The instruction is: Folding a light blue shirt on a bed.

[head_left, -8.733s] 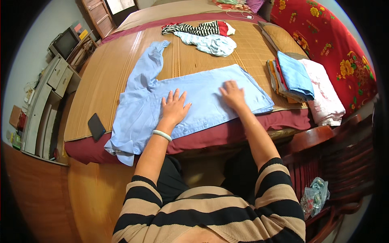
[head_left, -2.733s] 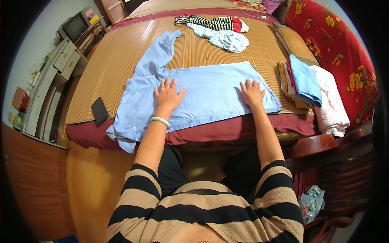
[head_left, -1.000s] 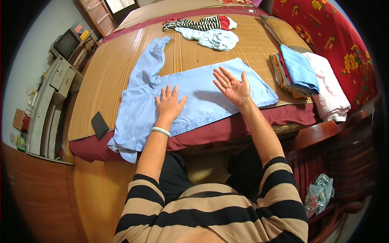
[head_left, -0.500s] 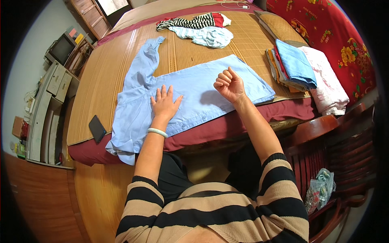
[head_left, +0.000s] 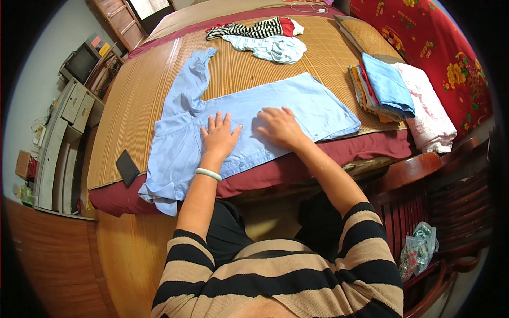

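Observation:
A light blue button-up shirt point(head_left: 297, 106) lies spread on its side across the mat, its hem to the right and one sleeve point(head_left: 185, 82) stretching away toward the far side. My left hand point(head_left: 218, 137) rests flat on the shirt's middle, fingers spread. Close to its right, my right hand point(head_left: 281, 127) is over the shirt with its fingers stretched out and slightly blurred. Whether the right palm touches the cloth is hard to tell. Neither hand holds anything.
The woven mat point(head_left: 127, 106) covers the bed. A phone point(head_left: 127, 168) lies at its near left. Crumpled striped clothes point(head_left: 265, 47) lie at the far side. Folded clothes point(head_left: 387, 85) are stacked at the right beside a white cloth point(head_left: 424, 106). A wooden chair point(head_left: 450, 196) stands near right.
My right hand has opened from a loose fist and come down leftward, nearer my left hand. The left hand and the shirt have hardly moved.

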A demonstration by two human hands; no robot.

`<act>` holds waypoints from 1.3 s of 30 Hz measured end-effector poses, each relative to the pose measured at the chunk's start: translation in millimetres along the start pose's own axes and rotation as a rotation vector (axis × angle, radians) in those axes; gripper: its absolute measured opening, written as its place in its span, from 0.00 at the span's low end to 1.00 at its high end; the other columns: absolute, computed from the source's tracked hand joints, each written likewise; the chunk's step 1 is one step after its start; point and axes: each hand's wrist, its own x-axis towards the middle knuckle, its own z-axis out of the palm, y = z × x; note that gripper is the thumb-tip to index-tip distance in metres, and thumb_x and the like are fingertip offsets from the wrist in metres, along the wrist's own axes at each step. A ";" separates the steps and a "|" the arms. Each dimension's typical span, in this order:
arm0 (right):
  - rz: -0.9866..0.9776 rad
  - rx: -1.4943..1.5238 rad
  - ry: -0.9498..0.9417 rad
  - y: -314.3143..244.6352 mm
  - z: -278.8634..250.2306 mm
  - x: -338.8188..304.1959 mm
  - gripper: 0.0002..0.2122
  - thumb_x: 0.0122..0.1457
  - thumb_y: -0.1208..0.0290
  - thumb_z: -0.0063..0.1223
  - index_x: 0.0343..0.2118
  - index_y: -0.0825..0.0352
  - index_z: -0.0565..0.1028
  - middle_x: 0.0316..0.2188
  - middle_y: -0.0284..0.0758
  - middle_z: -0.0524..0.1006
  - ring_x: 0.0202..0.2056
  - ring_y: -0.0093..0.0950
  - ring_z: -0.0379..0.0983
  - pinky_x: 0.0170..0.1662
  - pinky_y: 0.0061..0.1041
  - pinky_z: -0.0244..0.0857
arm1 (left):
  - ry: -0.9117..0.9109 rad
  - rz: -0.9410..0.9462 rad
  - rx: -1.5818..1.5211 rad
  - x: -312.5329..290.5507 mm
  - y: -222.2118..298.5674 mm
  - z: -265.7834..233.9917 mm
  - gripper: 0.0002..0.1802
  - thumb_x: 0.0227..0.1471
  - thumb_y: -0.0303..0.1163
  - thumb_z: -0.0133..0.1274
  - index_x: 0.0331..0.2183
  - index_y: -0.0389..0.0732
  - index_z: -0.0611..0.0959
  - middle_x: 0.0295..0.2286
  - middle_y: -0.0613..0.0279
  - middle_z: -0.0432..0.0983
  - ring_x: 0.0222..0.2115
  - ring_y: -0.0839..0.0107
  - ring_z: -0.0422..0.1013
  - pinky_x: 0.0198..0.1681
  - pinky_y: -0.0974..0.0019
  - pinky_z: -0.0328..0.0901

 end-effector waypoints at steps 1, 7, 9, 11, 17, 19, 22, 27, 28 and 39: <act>-0.088 -0.075 -0.065 -4.2 4.6 -2.4 0.23 0.60 0.50 0.47 0.54 0.59 0.71 0.58 0.40 0.67 0.60 0.38 0.62 0.61 0.50 0.50 | -0.002 0.057 -0.004 -0.5 2.6 0.5 0.40 0.57 0.59 0.41 0.63 0.46 0.61 0.64 0.51 0.49 0.66 0.51 0.43 0.64 0.38 0.38; -0.001 -0.129 -0.253 11.4 9.2 -2.3 0.31 0.62 0.44 0.37 0.63 0.58 0.61 0.65 0.40 0.56 0.67 0.36 0.49 0.66 0.48 0.39 | -0.017 0.144 0.028 -2.5 6.1 -2.8 0.37 0.59 0.58 0.40 0.63 0.49 0.61 0.65 0.53 0.48 0.66 0.53 0.43 0.65 0.42 0.40; 0.091 -0.152 -0.220 22.7 5.9 -0.4 0.30 0.63 0.45 0.36 0.63 0.58 0.60 0.66 0.41 0.56 0.67 0.37 0.48 0.67 0.45 0.38 | -0.013 0.146 0.025 -1.9 -1.8 -2.9 0.37 0.58 0.58 0.40 0.63 0.49 0.61 0.65 0.53 0.48 0.66 0.53 0.44 0.65 0.42 0.40; 0.231 -0.199 -0.199 46.2 -0.4 -0.6 0.30 0.63 0.45 0.36 0.64 0.58 0.60 0.66 0.41 0.55 0.67 0.36 0.47 0.67 0.46 0.37 | 0.018 0.099 -0.003 1.3 -9.4 -0.4 0.40 0.56 0.61 0.43 0.63 0.50 0.62 0.65 0.55 0.49 0.66 0.56 0.44 0.65 0.44 0.39; 0.597 -0.375 -0.111 114.0 -28.9 -19.4 0.33 0.61 0.42 0.35 0.64 0.58 0.60 0.66 0.41 0.55 0.68 0.36 0.46 0.67 0.48 0.34 | 0.017 -0.076 -0.023 9.3 -34.5 1.7 0.42 0.55 0.62 0.42 0.63 0.49 0.61 0.65 0.56 0.47 0.66 0.58 0.43 0.65 0.44 0.38; 0.654 -0.402 -0.093 128.3 -36.4 -25.6 0.33 0.61 0.42 0.36 0.64 0.59 0.60 0.66 0.41 0.55 0.68 0.37 0.46 0.67 0.49 0.34 | 0.016 -0.101 -0.018 11.0 -40.2 -1.8 0.42 0.56 0.62 0.41 0.63 0.48 0.60 0.65 0.56 0.48 0.66 0.57 0.42 0.65 0.43 0.38; 0.694 -0.421 -0.046 137.4 -38.9 -26.6 0.34 0.61 0.43 0.38 0.63 0.62 0.61 0.66 0.44 0.55 0.68 0.38 0.46 0.67 0.51 0.33 | 0.026 -0.136 -0.018 12.1 -38.1 -2.0 0.41 0.56 0.62 0.41 0.63 0.48 0.61 0.65 0.56 0.48 0.66 0.57 0.42 0.65 0.41 0.37; 0.613 -0.315 -0.070 104.5 -26.5 -0.4 0.32 0.59 0.44 0.44 0.61 0.63 0.63 0.64 0.46 0.57 0.66 0.39 0.49 0.62 0.63 0.37 | 0.010 -0.117 -0.019 18.2 -13.7 -3.2 0.40 0.56 0.59 0.44 0.63 0.47 0.62 0.64 0.56 0.50 0.66 0.54 0.42 0.64 0.38 0.37; 0.536 -0.281 -0.082 86.9 -21.2 9.0 0.32 0.59 0.45 0.45 0.61 0.62 0.63 0.64 0.44 0.57 0.66 0.38 0.50 0.62 0.63 0.39 | 0.008 -0.054 -0.013 18.5 -8.0 -4.0 0.39 0.56 0.58 0.44 0.62 0.47 0.62 0.64 0.56 0.50 0.66 0.54 0.42 0.64 0.37 0.37; 0.007 -0.148 -0.221 11.1 43.8 63.0 0.31 0.62 0.43 0.37 0.63 0.56 0.62 0.66 0.39 0.56 0.67 0.34 0.49 0.66 0.49 0.37 | -0.014 -0.004 -0.011 39.6 -20.6 -3.2 0.39 0.57 0.59 0.41 0.63 0.49 0.61 0.65 0.59 0.48 0.66 0.56 0.42 0.65 0.39 0.37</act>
